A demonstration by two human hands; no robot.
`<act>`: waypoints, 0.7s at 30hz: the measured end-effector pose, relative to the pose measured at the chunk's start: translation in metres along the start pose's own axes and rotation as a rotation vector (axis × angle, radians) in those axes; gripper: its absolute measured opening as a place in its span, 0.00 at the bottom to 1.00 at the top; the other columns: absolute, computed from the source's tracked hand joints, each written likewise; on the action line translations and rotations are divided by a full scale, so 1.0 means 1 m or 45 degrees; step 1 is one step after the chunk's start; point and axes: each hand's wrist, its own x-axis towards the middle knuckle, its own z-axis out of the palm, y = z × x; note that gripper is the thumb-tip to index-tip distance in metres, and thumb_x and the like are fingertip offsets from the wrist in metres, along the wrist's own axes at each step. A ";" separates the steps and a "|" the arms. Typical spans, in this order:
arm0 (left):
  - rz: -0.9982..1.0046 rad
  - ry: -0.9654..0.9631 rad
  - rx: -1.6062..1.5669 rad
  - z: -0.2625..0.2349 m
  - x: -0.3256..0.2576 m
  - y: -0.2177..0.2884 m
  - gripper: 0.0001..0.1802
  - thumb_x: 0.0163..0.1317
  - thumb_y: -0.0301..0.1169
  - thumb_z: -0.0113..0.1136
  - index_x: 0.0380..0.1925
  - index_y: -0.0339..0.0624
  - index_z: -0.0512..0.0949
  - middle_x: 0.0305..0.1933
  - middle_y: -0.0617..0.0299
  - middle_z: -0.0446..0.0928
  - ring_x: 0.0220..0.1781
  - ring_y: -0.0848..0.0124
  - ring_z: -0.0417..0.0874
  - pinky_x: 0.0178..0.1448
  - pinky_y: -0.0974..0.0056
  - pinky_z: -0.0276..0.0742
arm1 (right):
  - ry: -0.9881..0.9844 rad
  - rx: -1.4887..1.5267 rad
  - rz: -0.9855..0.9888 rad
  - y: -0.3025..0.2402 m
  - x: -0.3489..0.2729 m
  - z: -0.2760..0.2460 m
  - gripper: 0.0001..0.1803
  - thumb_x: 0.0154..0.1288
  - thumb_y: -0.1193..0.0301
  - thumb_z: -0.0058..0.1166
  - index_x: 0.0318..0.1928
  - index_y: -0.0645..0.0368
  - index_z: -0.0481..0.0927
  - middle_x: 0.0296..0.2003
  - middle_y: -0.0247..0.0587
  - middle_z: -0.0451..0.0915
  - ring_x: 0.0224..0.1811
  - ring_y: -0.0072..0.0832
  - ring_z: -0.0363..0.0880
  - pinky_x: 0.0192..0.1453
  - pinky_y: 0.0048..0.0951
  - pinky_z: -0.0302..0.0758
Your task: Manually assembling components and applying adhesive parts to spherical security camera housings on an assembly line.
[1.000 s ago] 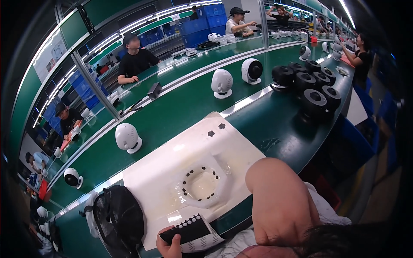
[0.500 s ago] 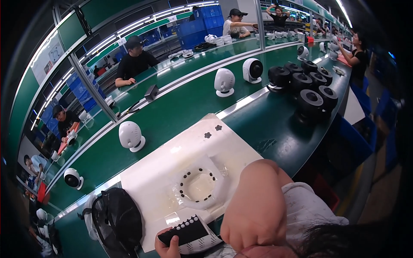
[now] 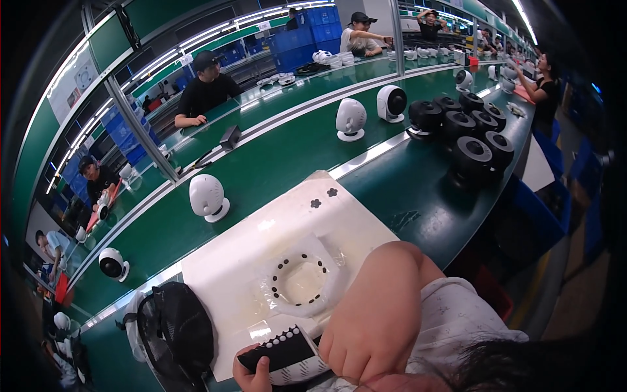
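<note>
My left hand grips a black sheet, with the thumb across its face. Pale round dots line the sheet's scalloped upper edge. A white patterned backing shows below the black part. My right hand is closed beside the sheet's right end, back of the hand up. Whatever its curled fingers hold, if anything, is hidden. Beyond both hands, a translucent white ring-shaped fixture with small black dots around its opening lies on a white board.
Left of the board sits a black mesh bag. White rounded devices stand on the green conveyor ahead. Several black round units crowd the right side. Two dark flower-shaped pieces lie on the board. Co-workers sit across.
My right hand has shifted slightly left, closer to the sheet's end. My left hand keeps its hold on the sheet. The white devices have moved rightward along the conveyor.
</note>
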 end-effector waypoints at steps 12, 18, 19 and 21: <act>-0.101 -0.049 -0.085 0.006 -0.001 0.009 0.17 0.48 0.27 0.62 0.38 0.33 0.73 0.36 0.59 0.76 0.38 0.72 0.75 0.47 0.67 0.71 | 0.004 -0.012 -0.001 -0.005 -0.001 -0.003 0.11 0.56 0.70 0.52 0.22 0.63 0.71 0.23 0.44 0.72 0.28 0.42 0.72 0.35 0.37 0.68; -0.042 -0.036 -0.037 0.006 0.000 0.007 0.19 0.48 0.30 0.64 0.39 0.33 0.73 0.36 0.59 0.75 0.38 0.72 0.75 0.47 0.67 0.71 | 0.022 -0.008 -0.039 -0.011 0.001 -0.010 0.11 0.52 0.70 0.52 0.20 0.63 0.71 0.21 0.44 0.72 0.27 0.40 0.73 0.34 0.37 0.68; -0.042 -0.040 -0.018 0.006 0.001 0.008 0.19 0.48 0.31 0.64 0.39 0.33 0.73 0.36 0.59 0.75 0.38 0.72 0.75 0.47 0.67 0.71 | 0.024 -0.007 -0.040 -0.011 0.001 -0.011 0.11 0.52 0.70 0.52 0.20 0.63 0.71 0.21 0.44 0.72 0.27 0.40 0.73 0.34 0.37 0.68; -0.042 -0.053 -0.001 0.005 0.002 0.006 0.20 0.48 0.32 0.65 0.39 0.33 0.73 0.36 0.59 0.75 0.38 0.71 0.75 0.47 0.67 0.71 | 0.012 0.002 -0.024 -0.012 0.001 -0.011 0.11 0.51 0.69 0.52 0.19 0.62 0.70 0.21 0.44 0.72 0.28 0.40 0.74 0.34 0.38 0.69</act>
